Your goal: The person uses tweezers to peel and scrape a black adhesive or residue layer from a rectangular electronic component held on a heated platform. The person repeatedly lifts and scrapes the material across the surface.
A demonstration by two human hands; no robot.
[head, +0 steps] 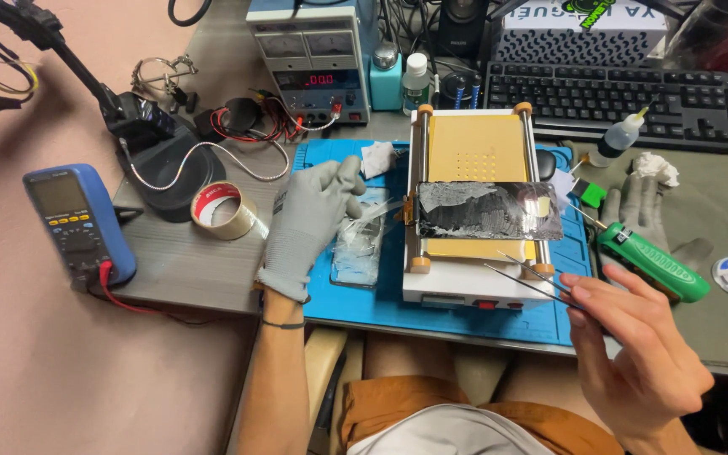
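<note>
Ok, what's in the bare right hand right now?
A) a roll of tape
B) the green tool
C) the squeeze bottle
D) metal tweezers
D: the right hand pinches metal tweezers whose tips point toward the cracked screen on the heating plate; the tape roll, green tool and bottle all lie or stand untouched on the bench.

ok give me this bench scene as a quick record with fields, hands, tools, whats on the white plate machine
left hand: gloved left hand, pinching clear film over the blue mat
right hand: bare right hand holding tweezers
plate machine: white heating plate with a cracked dark screen panel lying across it
left of mat: tape roll, blue multimeter
right of mat: green tool
</note>
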